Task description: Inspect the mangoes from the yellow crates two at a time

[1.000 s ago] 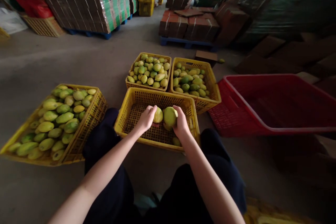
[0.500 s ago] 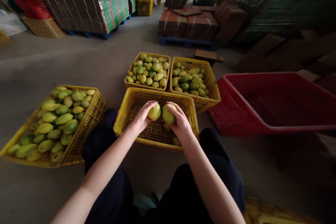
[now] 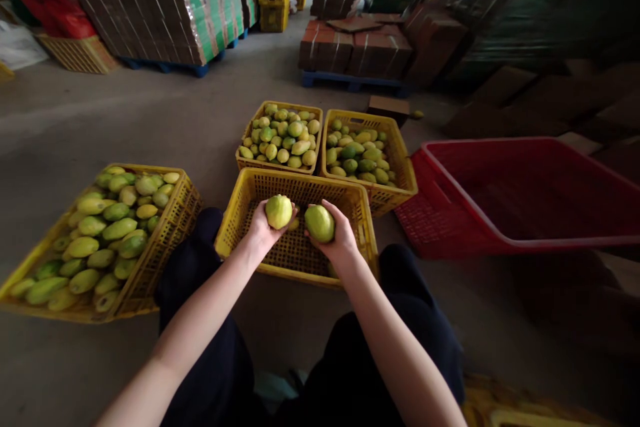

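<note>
My left hand [image 3: 261,227] is closed from below around a yellow-green lemon [image 3: 279,211], palm turned up. Another lemon [image 3: 320,223], slightly greener, sits in my right hand [image 3: 343,237], whose fingers wrap its right side and underside. Both hands are over a yellow plastic crate [image 3: 295,271] with a slatted floor, between my knees. A few lemons lie in that crate, partly hidden behind my hands.
Yellow crates full of lemons stand to the left [image 3: 193,197], straight behind [image 3: 245,163] and behind right [image 3: 400,193]. A large red basket [image 3: 435,213] is on the right. Strapped carton stacks [image 3: 327,47] and wrapped pallets [image 3: 215,7] stand farther back.
Both hands have rolled palm-up, so more of each lemon shows. My left hand has shifted slightly left, leaving a wider gap between the two lemons.
</note>
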Tool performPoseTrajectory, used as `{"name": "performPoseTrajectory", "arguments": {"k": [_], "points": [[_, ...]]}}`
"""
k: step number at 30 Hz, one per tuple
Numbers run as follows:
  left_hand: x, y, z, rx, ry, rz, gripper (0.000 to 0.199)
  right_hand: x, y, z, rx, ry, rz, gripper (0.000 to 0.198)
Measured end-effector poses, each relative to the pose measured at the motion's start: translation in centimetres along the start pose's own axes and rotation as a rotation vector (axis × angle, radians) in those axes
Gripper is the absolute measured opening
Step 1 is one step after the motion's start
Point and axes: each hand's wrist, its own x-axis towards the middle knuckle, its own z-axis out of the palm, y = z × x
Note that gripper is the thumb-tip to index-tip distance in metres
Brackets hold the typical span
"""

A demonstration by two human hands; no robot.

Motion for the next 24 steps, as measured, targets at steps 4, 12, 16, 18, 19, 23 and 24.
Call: {"name": "performPoseTrajectory", "arguments": {"k": [4, 12, 16, 18, 19, 23, 24], "points": [[-0.1, 0.2, 0.0, -0.056, -0.017, 0.055, 0.014, 0.6, 0.5, -0.3, 0.039, 0.057, 0.099, 0.012], [0.2, 0.5, 0.1, -0.181, -0.068, 0.076, 0.026, -0.2, 0.2, 0.3, -0.015, 0.029, 0.084, 0.014], [0.9, 0.1, -0.2, -0.136, -0.061, 0.148, 0.025, -0.1, 0.3, 0.3, -0.019, 0.044, 0.131, 0.014], [0.9, -0.1, -0.4, -0.114, -0.062, 0.165, 0.025, 0.0, 0.5, 0.2, -0.021, 0.052, 0.178, 0.016], [0.7, -0.1, -0.5, -0.122, -0.078, 0.156, 0.025, 0.1, 0.5, 0.2, -0.019, 0.053, 0.19, 0.018], [-0.4, 0.3, -0.3, -0.166, -0.214, 0.067, 0.028, -0.1, 0.6, 0.3, -0.017, 0.031, 0.147, 0.019], [-0.7, 0.4, -0.2, -0.156, -0.243, 0.055, 0.029, -0.1, 0.6, 0.4, -0.019, 0.018, 0.117, 0.017]]}}
